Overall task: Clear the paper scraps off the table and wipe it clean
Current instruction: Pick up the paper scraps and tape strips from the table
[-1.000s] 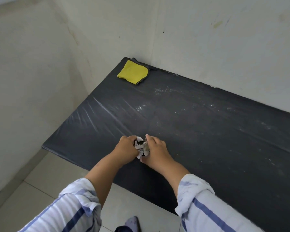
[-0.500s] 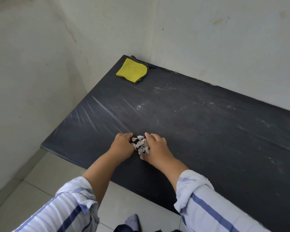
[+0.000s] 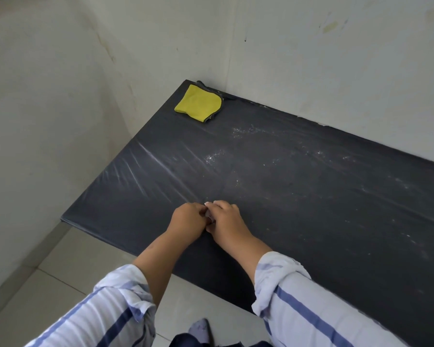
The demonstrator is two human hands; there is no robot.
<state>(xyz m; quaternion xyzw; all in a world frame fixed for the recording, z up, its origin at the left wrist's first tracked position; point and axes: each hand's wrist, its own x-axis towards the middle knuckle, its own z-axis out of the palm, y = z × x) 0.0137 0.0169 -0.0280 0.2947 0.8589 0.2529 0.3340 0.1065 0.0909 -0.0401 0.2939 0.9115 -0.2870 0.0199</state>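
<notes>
Paper scraps (image 3: 209, 216) sit bunched between your curled left hand (image 3: 187, 219) and right hand (image 3: 227, 219); the dusty table (image 3: 311, 209) awaits wiping, yellow cloth (image 3: 198, 103) untouched.

You look down into a corner where a plain off-white left wall (image 3: 35, 121) meets a back wall (image 3: 336, 58) marked with a few stains, the dark surface (image 3: 311, 196) runs along that back wall, and pale floor tiles (image 3: 68, 266) show below under soft, even light.
</notes>
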